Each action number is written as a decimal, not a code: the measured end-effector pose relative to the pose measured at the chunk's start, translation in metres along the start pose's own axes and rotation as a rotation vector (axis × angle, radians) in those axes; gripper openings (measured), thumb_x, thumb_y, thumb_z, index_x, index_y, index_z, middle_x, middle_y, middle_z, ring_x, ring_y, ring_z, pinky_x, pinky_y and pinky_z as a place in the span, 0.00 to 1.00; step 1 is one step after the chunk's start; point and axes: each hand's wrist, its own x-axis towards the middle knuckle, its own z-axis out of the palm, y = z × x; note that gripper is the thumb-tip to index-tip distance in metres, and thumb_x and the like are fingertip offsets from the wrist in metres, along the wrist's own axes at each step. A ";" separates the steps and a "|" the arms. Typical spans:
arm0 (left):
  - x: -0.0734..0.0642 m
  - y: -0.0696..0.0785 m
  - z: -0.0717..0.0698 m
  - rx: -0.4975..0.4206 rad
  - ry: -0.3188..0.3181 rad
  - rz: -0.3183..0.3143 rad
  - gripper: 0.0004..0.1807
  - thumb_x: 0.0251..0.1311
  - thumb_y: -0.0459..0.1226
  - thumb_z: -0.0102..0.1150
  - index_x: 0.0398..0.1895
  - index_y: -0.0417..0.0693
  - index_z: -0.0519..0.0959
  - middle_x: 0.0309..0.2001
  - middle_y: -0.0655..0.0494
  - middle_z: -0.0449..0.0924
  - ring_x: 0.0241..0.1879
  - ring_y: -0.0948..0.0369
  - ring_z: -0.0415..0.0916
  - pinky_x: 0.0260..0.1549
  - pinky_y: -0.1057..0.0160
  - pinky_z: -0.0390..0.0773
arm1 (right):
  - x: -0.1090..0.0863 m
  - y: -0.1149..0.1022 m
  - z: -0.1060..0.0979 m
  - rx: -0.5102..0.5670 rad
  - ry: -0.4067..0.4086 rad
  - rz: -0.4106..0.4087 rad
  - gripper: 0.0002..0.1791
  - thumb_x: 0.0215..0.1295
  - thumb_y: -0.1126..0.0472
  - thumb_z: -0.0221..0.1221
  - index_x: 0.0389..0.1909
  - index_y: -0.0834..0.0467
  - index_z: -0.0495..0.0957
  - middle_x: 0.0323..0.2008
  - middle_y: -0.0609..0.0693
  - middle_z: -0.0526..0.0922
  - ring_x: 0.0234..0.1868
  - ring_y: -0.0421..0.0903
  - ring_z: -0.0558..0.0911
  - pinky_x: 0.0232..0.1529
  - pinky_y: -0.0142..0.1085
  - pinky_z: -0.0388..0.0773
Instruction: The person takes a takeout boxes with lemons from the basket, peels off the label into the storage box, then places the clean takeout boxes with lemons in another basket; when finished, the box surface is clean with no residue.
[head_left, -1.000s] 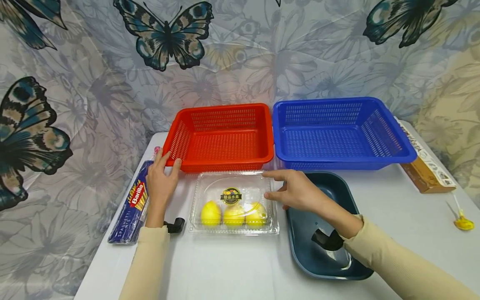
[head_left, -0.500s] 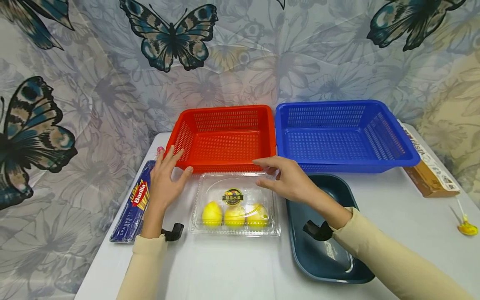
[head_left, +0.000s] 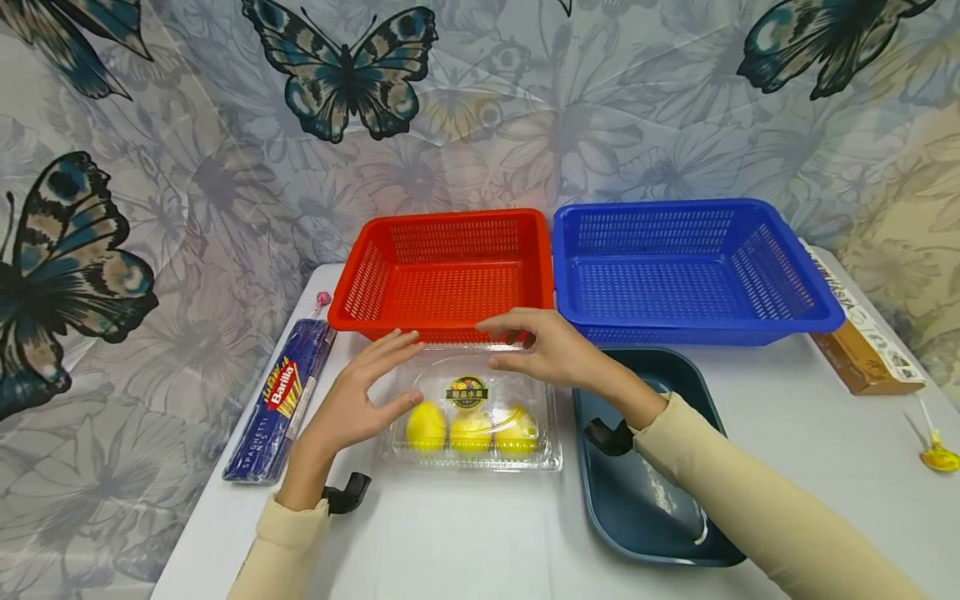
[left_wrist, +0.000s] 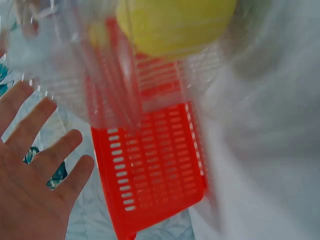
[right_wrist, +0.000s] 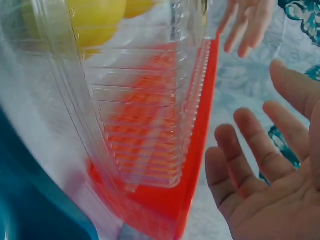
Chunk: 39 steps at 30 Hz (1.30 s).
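Clear plastic clamshell (head_left: 501,395) w/ 3 lemons (head_left: 470,431) is seen ctr frame, just below red basket (head_left: 457,287). L hand (head_left: 354,403) is held nr its left side, R hand (head_left: 553,347) nr upper-right; fingers loosely extended, nothing gripped.

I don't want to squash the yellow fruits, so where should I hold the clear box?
Probably by the rim at its left and right ends, coming in from both sides at once. The clear box lies flat and wide, its rim sticking out below a domed lid that looks easy to dent. The yellow fruits sit along the near edge, so lift level.
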 end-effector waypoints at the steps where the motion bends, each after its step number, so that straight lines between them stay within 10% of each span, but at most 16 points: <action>1: 0.000 0.001 0.002 0.004 -0.019 0.006 0.33 0.60 0.44 0.70 0.70 0.55 0.75 0.75 0.56 0.69 0.79 0.48 0.57 0.72 0.32 0.59 | 0.001 0.001 0.000 0.006 -0.013 -0.001 0.26 0.61 0.59 0.71 0.61 0.57 0.82 0.53 0.54 0.87 0.48 0.54 0.82 0.49 0.44 0.83; 17: 0.001 -0.008 0.020 0.085 -0.118 0.021 0.34 0.59 0.52 0.66 0.68 0.52 0.77 0.78 0.57 0.64 0.82 0.49 0.49 0.70 0.27 0.56 | 0.025 0.002 0.011 -0.100 -0.323 -0.079 0.23 0.63 0.57 0.70 0.59 0.54 0.84 0.50 0.53 0.85 0.51 0.55 0.77 0.51 0.47 0.76; 39: -0.006 -0.012 0.021 0.085 -0.106 0.028 0.34 0.58 0.52 0.66 0.68 0.53 0.77 0.79 0.54 0.62 0.81 0.45 0.50 0.71 0.28 0.55 | 0.028 -0.005 0.027 -0.292 -0.409 -0.046 0.24 0.60 0.56 0.72 0.59 0.45 0.84 0.44 0.54 0.76 0.44 0.47 0.64 0.45 0.39 0.57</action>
